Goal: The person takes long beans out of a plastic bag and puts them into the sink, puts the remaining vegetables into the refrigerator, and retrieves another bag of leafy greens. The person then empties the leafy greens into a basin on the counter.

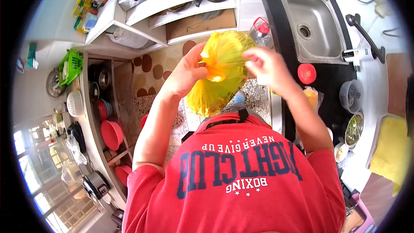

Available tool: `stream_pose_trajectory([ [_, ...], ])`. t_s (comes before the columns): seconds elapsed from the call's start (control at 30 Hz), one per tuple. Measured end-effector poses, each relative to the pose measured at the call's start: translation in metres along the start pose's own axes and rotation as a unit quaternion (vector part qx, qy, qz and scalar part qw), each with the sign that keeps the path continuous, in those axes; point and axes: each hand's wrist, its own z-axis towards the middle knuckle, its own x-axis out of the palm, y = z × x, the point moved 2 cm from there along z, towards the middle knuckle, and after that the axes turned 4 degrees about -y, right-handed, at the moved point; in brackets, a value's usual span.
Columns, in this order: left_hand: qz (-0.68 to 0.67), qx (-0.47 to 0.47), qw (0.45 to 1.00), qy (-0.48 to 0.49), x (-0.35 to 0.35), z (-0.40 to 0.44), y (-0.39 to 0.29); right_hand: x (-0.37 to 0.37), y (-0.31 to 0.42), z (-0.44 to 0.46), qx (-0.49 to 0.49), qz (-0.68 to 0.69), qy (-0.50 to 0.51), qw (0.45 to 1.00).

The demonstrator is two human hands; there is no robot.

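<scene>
A yellow translucent plastic bag [222,90], bulging and gathered at its top, hangs in front of my body above the floor. My left hand [188,74] is closed on the bag's gathered part from the left. At its right edge, my right hand [268,65] is slightly blurred, with the fingers pinched together against the yellow plastic. What lies inside the bag cannot be made out. Behind it, close to the counter, a clear plastic bottle with a red top [261,26] is partly hidden.
On the right, a black counter [276,13] holds a steel sink [317,28], a red round object [306,73], a clear container [351,96] and a bowl of greens [354,130]. White open shelves [183,6] stand ahead. Red basins [111,134] sit in the left cabinet.
</scene>
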Motion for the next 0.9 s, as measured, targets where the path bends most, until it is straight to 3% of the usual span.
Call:
stream_pose_trajectory([
  [0.07,-0.017,0.027,0.999,0.010,-0.013,0.001,0.008,0.037,0.022,0.009,-0.134,-0.016,0.013,0.991],
  [0.27,-0.003,0.031,0.999,-0.040,-0.036,-0.019,0.022,0.087,0.030,0.020,-0.089,-0.110,0.054,0.988],
  [0.47,-0.078,0.033,0.995,-0.046,-0.057,-0.037,0.037,0.091,0.059,0.009,-0.091,-0.015,0.098,0.991],
  [0.53,-0.071,0.045,0.995,-0.056,-0.062,-0.044,0.041,0.105,0.073,0.005,-0.179,-0.116,0.104,0.971],
  [0.6,-0.067,0.061,0.993,-0.069,-0.068,-0.048,0.051,0.122,0.063,0.006,-0.200,-0.111,0.091,0.969],
  [0.67,0.012,0.088,0.993,-0.075,-0.077,-0.054,0.066,0.129,0.072,0.009,-0.158,-0.031,0.066,0.985],
  [0.7,0.036,0.071,0.994,-0.081,-0.079,-0.060,0.068,0.131,0.075,0.008,-0.090,-0.003,0.067,0.994],
  [0.8,0.120,0.048,0.988,-0.081,-0.087,-0.077,0.064,0.133,0.101,0.010,-0.050,0.070,0.092,0.992],
  [0.83,0.118,0.049,0.989,-0.079,-0.089,-0.081,0.060,0.137,0.106,0.012,0.003,0.158,0.134,0.978],
  [0.87,0.086,0.040,0.990,-0.105,-0.092,-0.086,0.057,0.138,0.108,0.016,0.002,0.155,0.134,0.979],
  [0.9,0.053,0.028,0.990,-0.131,-0.094,-0.092,0.054,0.130,0.105,0.023,0.018,0.188,0.053,0.981],
])
